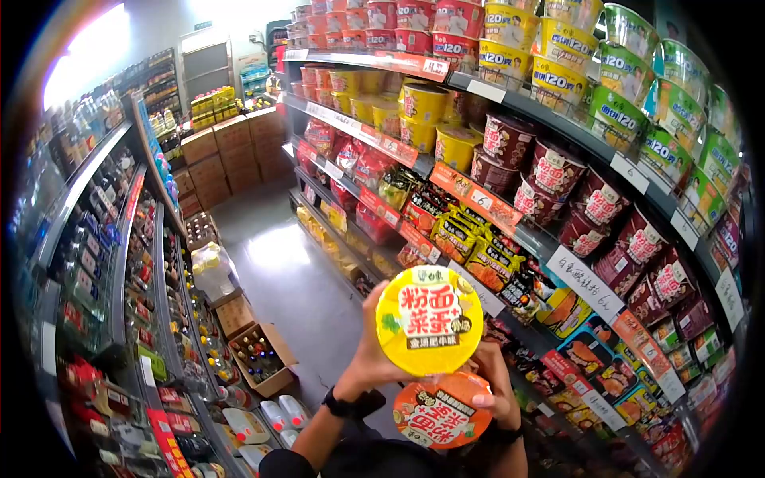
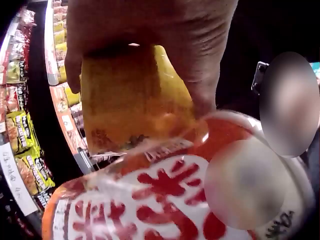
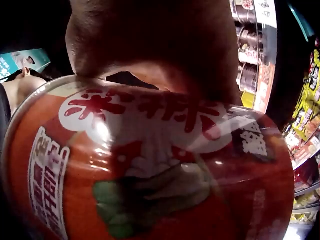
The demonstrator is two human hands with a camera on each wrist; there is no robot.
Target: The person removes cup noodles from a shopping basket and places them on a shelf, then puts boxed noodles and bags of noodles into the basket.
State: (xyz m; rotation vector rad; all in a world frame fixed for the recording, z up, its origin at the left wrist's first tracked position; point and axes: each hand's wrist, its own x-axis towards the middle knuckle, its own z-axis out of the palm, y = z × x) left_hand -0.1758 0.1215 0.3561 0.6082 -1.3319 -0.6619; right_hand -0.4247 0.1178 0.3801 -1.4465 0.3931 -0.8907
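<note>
In the head view the left hand (image 1: pixel 373 350) grips a yellow noodle tub (image 1: pixel 428 320), its printed lid facing up toward the camera. Just below it, the right hand (image 1: pixel 496 382) holds an orange noodle tub (image 1: pixel 443 410) whose lid reads upside down. The left wrist view shows the left hand (image 2: pixel 155 30) round the yellow tub (image 2: pixel 135 100), with the orange tub (image 2: pixel 150 200) close in front. From the right wrist, the right hand (image 3: pixel 155 45) lies over the orange tub's side (image 3: pixel 240 185). Whether the two tubs touch is unclear.
Stocked shelves of noodle tubs (image 1: pixel 566 76) and packets (image 1: pixel 490 263) rise at the right. Bottle shelves (image 1: pixel 88 271) line the left. Between them runs a grey floor (image 1: pixel 275 239), with an open carton of bottles (image 1: pixel 261 358) and stacked boxes (image 1: pixel 215 159) farther back.
</note>
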